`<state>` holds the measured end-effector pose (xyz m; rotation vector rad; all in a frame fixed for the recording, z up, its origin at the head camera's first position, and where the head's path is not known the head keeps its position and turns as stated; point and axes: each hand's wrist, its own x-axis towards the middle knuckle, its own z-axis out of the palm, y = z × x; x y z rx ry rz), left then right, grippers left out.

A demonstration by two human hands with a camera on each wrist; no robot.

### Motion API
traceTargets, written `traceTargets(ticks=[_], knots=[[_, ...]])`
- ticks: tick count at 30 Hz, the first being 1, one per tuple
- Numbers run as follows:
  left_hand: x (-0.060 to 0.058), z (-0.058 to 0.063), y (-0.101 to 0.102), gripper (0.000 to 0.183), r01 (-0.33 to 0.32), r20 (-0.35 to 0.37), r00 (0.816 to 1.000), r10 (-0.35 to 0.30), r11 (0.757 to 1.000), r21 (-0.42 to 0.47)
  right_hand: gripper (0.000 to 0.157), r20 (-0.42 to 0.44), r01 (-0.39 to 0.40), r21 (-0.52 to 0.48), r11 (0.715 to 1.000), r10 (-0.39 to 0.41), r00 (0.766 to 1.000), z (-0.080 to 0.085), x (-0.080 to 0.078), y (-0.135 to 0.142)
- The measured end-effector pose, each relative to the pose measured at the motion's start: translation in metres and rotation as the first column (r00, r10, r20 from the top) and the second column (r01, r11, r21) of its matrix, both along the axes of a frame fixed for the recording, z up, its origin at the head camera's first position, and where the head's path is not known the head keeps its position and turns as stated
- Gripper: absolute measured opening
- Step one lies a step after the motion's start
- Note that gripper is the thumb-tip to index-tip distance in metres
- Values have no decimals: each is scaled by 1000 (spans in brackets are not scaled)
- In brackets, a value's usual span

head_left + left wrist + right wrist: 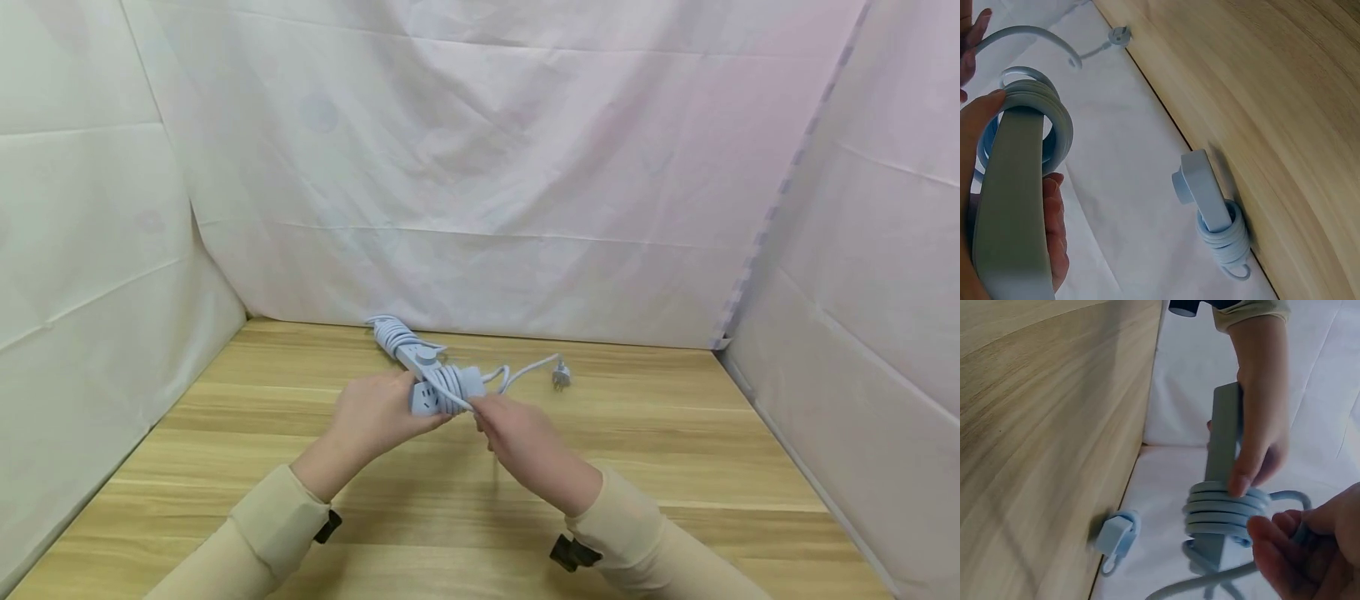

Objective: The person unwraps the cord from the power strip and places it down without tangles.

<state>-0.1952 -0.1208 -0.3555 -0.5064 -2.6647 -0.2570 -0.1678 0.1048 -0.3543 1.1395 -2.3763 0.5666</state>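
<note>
My left hand [372, 414] grips a white power strip [425, 400] above the table, its thumb resting on the cord coils [1217, 509] wound round the strip. Several turns of the cord circle the strip near one end. Beside that end, my right hand [527, 446] pinches a length of the same cord [1241, 572] between thumb and fingers. A loose stretch of cord runs off to the right and ends in a plug [560, 375]. The left wrist view shows the smooth back of the strip [1013, 200].
Behind the hands, a second power strip [1205, 187] with its own cord wound round it lies on the wooden table [675, 450] near the back edge. White cloth [480, 167] hangs at the back and on both sides.
</note>
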Motion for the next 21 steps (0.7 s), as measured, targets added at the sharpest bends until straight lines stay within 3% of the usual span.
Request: traceTargets(ticks=[3, 6, 13, 18, 21], knots=[[0, -3, -1, 67, -10, -4, 1000, 10, 999, -41, 18, -195, 62, 4, 998, -60, 979, 1, 1, 0], [1, -4, -2, 60, -18, -1, 1000, 18, 995, -101, 20, -272, 109, 10, 994, -102, 957, 5, 3, 1], [6, -2, 0, 56, 15, 83, 997, 0, 985, -171, 16, -316, 113, 11, 994, -104, 943, 16, -2, 9], [11, 1, 1, 56, 64, 148, 988, -32, 975, -215, 13, -276, 5, 2, 1000, -4, 961, 22, -13, 19], [14, 2, 0, 55, 93, 144, 988, -58, 963, -251, 14, -247, -70, -3, 998, 67, 967, 24, -24, 27]])
